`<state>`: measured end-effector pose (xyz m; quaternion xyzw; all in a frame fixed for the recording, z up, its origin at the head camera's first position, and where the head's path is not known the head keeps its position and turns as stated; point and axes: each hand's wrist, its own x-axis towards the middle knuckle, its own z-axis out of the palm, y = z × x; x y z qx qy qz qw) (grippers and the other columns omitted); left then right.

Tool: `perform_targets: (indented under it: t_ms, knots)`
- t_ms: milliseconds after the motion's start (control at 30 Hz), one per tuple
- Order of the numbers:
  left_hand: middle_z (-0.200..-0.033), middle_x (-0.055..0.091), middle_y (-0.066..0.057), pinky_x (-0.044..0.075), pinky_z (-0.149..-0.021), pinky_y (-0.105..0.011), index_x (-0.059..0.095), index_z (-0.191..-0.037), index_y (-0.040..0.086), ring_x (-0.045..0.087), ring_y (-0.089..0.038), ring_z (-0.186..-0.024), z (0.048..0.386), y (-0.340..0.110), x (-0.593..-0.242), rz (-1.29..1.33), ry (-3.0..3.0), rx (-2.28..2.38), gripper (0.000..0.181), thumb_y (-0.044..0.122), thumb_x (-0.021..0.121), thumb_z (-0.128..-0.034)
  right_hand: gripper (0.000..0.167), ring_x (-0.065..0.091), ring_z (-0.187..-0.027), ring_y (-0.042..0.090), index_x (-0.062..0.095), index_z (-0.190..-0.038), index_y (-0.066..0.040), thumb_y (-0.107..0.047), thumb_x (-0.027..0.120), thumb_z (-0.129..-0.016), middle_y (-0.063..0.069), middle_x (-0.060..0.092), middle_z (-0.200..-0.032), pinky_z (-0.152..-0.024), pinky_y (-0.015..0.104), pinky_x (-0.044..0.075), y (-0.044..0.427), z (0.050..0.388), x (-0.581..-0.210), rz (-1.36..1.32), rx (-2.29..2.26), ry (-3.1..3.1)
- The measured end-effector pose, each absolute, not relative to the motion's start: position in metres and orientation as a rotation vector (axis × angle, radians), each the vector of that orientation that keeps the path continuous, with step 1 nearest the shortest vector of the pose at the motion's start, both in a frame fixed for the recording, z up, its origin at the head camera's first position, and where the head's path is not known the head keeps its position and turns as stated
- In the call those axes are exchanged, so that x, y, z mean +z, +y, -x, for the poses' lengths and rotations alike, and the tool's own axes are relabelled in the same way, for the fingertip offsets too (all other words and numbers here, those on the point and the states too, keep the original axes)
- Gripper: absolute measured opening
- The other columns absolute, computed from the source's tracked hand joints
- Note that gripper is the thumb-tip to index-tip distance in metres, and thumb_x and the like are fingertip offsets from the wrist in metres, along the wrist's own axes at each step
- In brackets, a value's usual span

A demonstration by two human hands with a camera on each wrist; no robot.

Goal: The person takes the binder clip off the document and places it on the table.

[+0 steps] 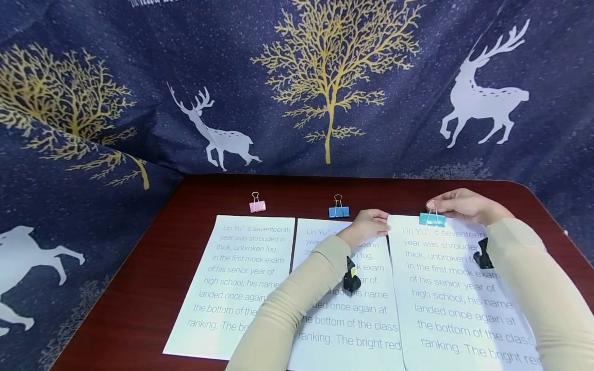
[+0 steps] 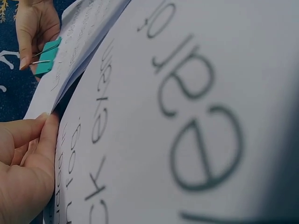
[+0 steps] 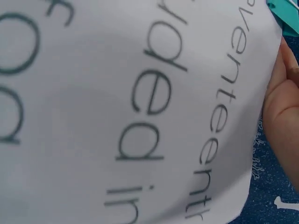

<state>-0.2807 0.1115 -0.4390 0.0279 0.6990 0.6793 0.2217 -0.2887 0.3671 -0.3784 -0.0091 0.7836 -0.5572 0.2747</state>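
Note:
On the right of the table in the head view lies a stack of printed sheets. A teal binder clip sits on its top edge with its wire handles raised. My right hand is at this clip, thumb and fingers pinching its handles from behind. The left hand pinches the stack's upper left corner between thumb and fingers, as the left wrist view also shows. In that view the sheets' edges fan slightly apart. In the right wrist view the paper hides much of the right hand.
Two more printed papers lie to the left, a middle one under the left forearm and a far-left one. Above them are a blue binder clip and a pink binder clip. A patterned cloth hangs behind the dark red table.

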Motion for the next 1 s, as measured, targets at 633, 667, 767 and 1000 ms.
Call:
perform_targets:
  t_ms: [633, 667, 767, 1000]
  knots:
    - [-0.101, 0.068, -0.014, 0.057, -0.078, -0.027, 0.064, -0.111, -0.003, 0.068, -0.025, -0.093, 0.284, 0.106, -0.440, -0.124, 1.947, 1.841, 0.030, -0.010, 0.066, -0.0822, 0.069, 0.061, -0.088, -0.002, 0.038, -0.136, 0.014, -0.032, 0.063, -0.092, -0.005, 0.065, -0.112, -0.082, 0.020, 0.052, 0.357, 0.295, -0.371, -0.027, -1.384, 2.341]
    - [-0.102, 0.068, -0.015, 0.057, -0.078, -0.027, 0.064, -0.111, -0.004, 0.068, -0.026, -0.094, 0.284, 0.106, -0.440, -0.130, 1.941, 1.844, 0.030, -0.010, 0.066, -0.0823, 0.069, 0.060, -0.088, -0.003, 0.038, -0.136, 0.015, -0.033, 0.063, -0.092, -0.004, 0.064, -0.113, -0.082, 0.020, 0.052, 0.356, 0.296, -0.371, -0.028, -1.377, 2.351]
    - [-0.102, 0.068, -0.016, 0.056, -0.079, -0.027, 0.064, -0.112, -0.003, 0.067, -0.027, -0.095, 0.283, 0.107, -0.437, -0.141, 1.938, 1.838, 0.030, -0.010, 0.065, -0.0825, 0.067, 0.059, -0.088, -0.007, 0.038, -0.136, 0.014, -0.031, 0.061, -0.094, 0.005, 0.063, -0.122, -0.086, 0.023, 0.053, 0.357, 0.296, -0.370, -0.031, -1.359, 2.370]
    - [-0.102, 0.068, -0.014, 0.056, -0.080, -0.028, 0.064, -0.112, -0.002, 0.067, -0.026, -0.096, 0.277, 0.109, -0.433, -0.101, 1.951, 1.823, 0.031, -0.010, 0.066, -0.0826, 0.065, 0.059, -0.095, -0.004, 0.040, -0.137, 0.012, -0.034, 0.059, -0.094, 0.015, 0.055, -0.133, -0.095, 0.031, 0.050, 0.356, 0.297, -0.375, 0.005, -1.309, 2.409]
